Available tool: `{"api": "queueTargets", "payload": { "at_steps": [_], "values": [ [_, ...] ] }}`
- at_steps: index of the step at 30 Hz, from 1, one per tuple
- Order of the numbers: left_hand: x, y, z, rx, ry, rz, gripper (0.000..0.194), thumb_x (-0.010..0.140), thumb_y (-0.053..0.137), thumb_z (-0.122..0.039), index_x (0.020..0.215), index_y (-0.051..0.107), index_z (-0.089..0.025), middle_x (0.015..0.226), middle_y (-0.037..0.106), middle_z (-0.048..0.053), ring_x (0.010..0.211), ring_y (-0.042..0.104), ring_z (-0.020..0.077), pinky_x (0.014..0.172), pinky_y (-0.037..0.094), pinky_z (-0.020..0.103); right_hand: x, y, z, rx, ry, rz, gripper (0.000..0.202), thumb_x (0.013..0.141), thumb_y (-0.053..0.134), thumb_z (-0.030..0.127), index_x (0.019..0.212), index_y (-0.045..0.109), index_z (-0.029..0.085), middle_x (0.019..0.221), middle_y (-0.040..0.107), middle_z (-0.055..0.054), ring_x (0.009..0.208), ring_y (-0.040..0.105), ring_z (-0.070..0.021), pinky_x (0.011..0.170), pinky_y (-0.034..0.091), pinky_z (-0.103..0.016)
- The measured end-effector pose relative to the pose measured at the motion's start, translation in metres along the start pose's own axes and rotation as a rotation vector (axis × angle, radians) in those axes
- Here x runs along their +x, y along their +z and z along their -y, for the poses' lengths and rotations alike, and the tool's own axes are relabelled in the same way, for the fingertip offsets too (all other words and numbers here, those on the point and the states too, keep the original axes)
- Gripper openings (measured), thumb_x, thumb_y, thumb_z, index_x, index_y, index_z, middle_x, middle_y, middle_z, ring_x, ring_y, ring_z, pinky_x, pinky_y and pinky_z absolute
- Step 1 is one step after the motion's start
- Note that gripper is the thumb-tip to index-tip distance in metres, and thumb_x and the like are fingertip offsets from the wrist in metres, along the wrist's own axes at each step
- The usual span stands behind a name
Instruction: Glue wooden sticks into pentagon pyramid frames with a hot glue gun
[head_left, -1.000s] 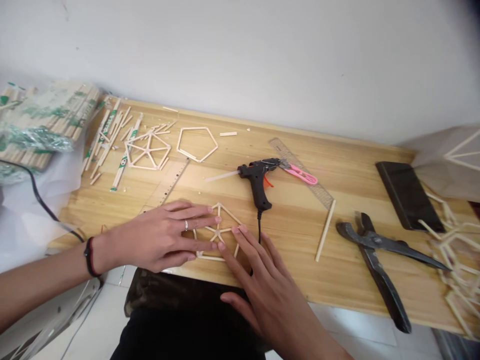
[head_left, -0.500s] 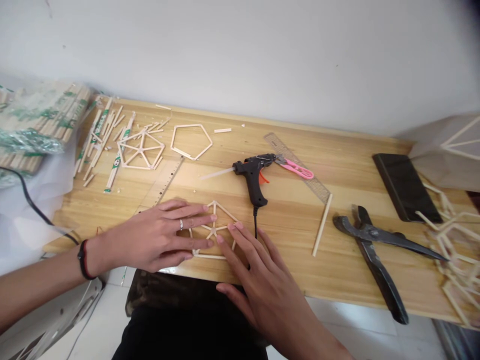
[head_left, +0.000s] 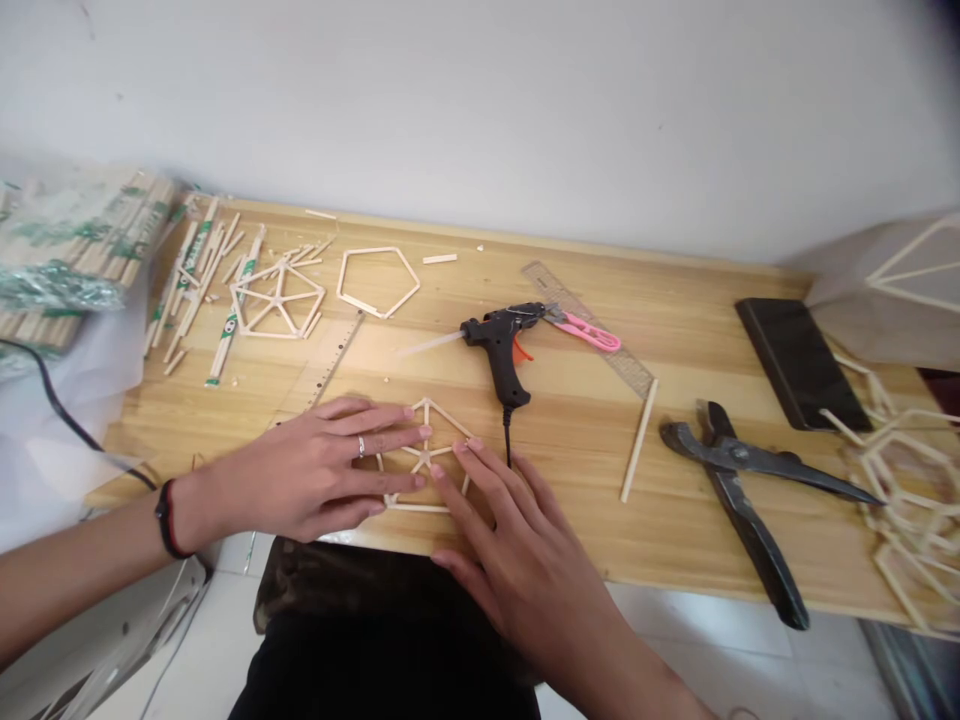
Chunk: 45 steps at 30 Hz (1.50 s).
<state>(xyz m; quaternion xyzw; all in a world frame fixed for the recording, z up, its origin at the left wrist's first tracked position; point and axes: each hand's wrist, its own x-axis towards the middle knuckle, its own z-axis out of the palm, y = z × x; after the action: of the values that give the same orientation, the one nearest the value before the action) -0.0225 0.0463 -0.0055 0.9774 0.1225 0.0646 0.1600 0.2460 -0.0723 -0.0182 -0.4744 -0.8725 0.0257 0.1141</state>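
Observation:
A pentagon frame of wooden sticks (head_left: 426,459), with spokes meeting at its middle, lies near the table's front edge. My left hand (head_left: 330,470) lies over its left side, fingers stretched out and the tips on the sticks. From the right, my right hand (head_left: 510,540) rests its spread fingertips on the frame's right side. Both hands are open and cover parts of the frame. Behind my right hand a black glue gun (head_left: 501,350) lies on its side, a clear glue stick poking from its back and its cord running towards my fingers.
Further back lie a spoked pentagon (head_left: 279,300), a plain pentagon (head_left: 379,282) and loose chopsticks (head_left: 202,270). Bagged chopsticks (head_left: 82,240) fill the left. Rightward are pink snips (head_left: 589,331), a ruler (head_left: 555,285), a single stick (head_left: 640,440), cutting pliers (head_left: 739,460), a phone (head_left: 802,365) and stick frames (head_left: 911,490).
The view has shifted slightly, so the things on the right sit a little further left. Both hands remain flat on the pentagon frame, hardly moved.

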Motion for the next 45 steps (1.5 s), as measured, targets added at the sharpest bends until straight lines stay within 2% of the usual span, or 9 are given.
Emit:
{"api": "queueTargets", "payload": {
  "at_steps": [3,10,21,38,45],
  "values": [
    [0.0,0.0,0.0,-0.002,-0.001,-0.001,0.046,0.104,0.059,-0.029,0.15,0.062,-0.031,0.167,0.05,0.008,0.159,0.038,0.0309,0.125,0.035,0.05,-0.001,0.001,0.001,-0.012,0.0,0.013,0.056,0.113,0.036,0.047,0.153,0.055,0.012,0.155,0.06,-0.02,0.149,0.048,-0.0331,0.113,0.045,-0.054],
    [0.0,-0.001,0.0,-0.004,0.001,0.003,0.048,0.105,0.058,-0.029,0.152,0.059,-0.032,0.167,0.049,0.008,0.16,0.038,0.0303,0.125,0.034,0.05,-0.001,0.006,0.003,-0.041,0.017,-0.002,0.06,0.113,0.033,0.05,0.156,0.053,0.012,0.153,0.06,-0.02,0.149,0.044,-0.0321,0.117,0.037,-0.052],
    [0.001,0.0,0.0,-0.009,0.0,-0.004,0.046,0.104,0.06,-0.032,0.149,0.063,-0.029,0.166,0.051,0.006,0.159,0.039,0.0299,0.127,0.035,0.048,0.002,0.009,0.012,-0.015,0.058,-0.023,0.054,0.114,0.033,0.047,0.154,0.051,0.016,0.151,0.056,-0.023,0.149,0.043,-0.0336,0.117,0.033,-0.056],
    [0.0,-0.001,0.001,0.01,0.0,0.012,0.048,0.106,0.058,-0.034,0.154,0.058,-0.033,0.166,0.051,0.005,0.159,0.04,0.0307,0.124,0.037,0.049,-0.005,0.01,0.013,0.03,0.052,-0.016,0.049,0.112,0.044,0.036,0.156,0.05,0.015,0.159,0.05,-0.026,0.155,0.04,-0.0376,0.117,0.042,-0.061],
    [0.002,-0.001,0.0,0.002,0.003,-0.013,0.047,0.104,0.061,-0.033,0.151,0.061,-0.033,0.166,0.051,0.006,0.158,0.042,0.0302,0.124,0.037,0.047,-0.006,0.004,0.009,0.049,0.026,-0.005,0.048,0.109,0.049,0.032,0.153,0.052,0.013,0.159,0.05,-0.025,0.154,0.039,-0.0372,0.117,0.043,-0.059]
  ]
}}
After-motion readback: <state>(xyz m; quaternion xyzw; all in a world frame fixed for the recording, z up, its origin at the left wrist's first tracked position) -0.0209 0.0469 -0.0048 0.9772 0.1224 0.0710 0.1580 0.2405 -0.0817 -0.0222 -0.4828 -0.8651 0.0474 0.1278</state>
